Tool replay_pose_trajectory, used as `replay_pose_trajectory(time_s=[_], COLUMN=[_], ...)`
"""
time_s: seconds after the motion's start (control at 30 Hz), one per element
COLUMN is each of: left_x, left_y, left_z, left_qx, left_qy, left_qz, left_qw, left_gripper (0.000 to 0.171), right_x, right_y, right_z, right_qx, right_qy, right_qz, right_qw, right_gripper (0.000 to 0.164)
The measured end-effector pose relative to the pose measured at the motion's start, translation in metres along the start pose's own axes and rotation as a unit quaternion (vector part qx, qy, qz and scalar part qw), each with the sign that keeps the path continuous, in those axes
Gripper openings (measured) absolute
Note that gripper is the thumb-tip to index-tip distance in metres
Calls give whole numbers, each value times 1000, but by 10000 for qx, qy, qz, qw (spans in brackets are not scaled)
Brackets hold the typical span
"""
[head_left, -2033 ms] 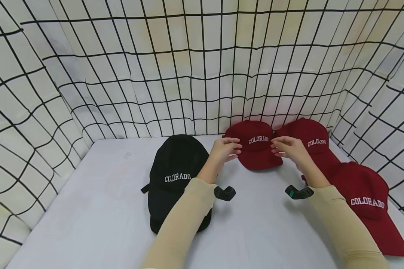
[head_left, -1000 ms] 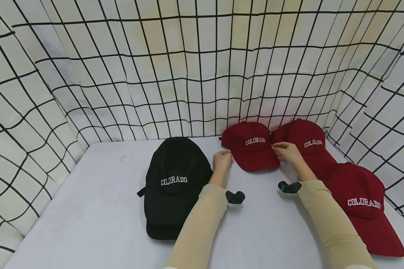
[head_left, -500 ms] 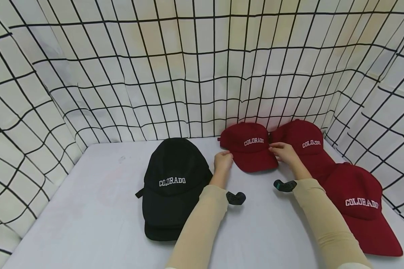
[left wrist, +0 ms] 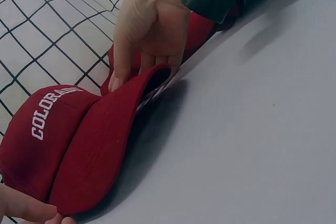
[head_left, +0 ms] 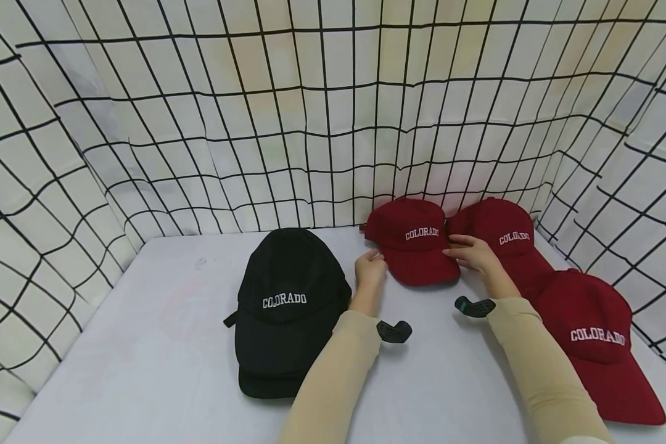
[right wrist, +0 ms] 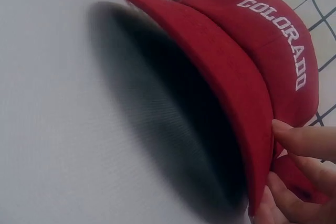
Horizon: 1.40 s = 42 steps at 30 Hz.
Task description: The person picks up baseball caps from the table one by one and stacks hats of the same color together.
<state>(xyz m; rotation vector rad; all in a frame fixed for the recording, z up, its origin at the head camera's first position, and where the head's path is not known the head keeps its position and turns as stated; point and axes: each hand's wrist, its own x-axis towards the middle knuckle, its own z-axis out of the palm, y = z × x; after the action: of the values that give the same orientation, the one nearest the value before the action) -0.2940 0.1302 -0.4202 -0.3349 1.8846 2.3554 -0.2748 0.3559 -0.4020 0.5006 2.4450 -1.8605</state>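
Note:
A red baseball cap [head_left: 405,222] with white COLORADO lettering sits at the back of the white table, brim toward me. My left hand [head_left: 369,271] pinches the left edge of its brim; in the left wrist view only the left fingertips [left wrist: 31,208] show at that corner. On the opposite side my right hand [head_left: 473,254] holds the brim's right edge, its thumb on top and fingers at the edge. The right wrist view shows the brim [right wrist: 231,93] curved, with dark shadow under it.
Two more red caps, the rear one [head_left: 502,225] and the front one [head_left: 594,327], line the right side. A black cap [head_left: 288,277] lies left of my left forearm. Black grid netting [head_left: 333,129] over white sheeting walls the back and sides.
Both hands have come down from beside the red cap's lettering to the two edges of its brim. In the last half second the cap has shifted slightly right.

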Motion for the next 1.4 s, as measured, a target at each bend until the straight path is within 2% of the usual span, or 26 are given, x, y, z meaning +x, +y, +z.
replay_pose_trajectory(time_s=[0.17,0.27,0.4,0.63,0.9,1.4], left_x=[-5,-9,-12,-17,-22,-34], left_y=[-1,2,5,9,8,9], left_z=[1,0,-1,-3,-3,1], left_qx=[-537,-704,-733,-782,-806,-1108], left_qy=[40,60,50,-77,-137,-22], left_qz=[-163,-230,-261,-354,-457,-103], left_qw=[9984,9972,9970,9963,9956,9938], left_gripper=[54,54,54,53,60,72], right_x=[-2,-3,-5,-12,-19,-38], right_y=[2,3,2,-1,4,0], right_z=[-2,-2,-2,-1,-4,-10], right_qx=[243,405,614,675,775,569], right_qy=[-50,-107,-89,-104,-213,-589], right_qz=[41,33,5,-62,19,-345], right_qw=[9997,9991,9981,9976,9968,9960], right_gripper=[66,67,70,71,75,80])
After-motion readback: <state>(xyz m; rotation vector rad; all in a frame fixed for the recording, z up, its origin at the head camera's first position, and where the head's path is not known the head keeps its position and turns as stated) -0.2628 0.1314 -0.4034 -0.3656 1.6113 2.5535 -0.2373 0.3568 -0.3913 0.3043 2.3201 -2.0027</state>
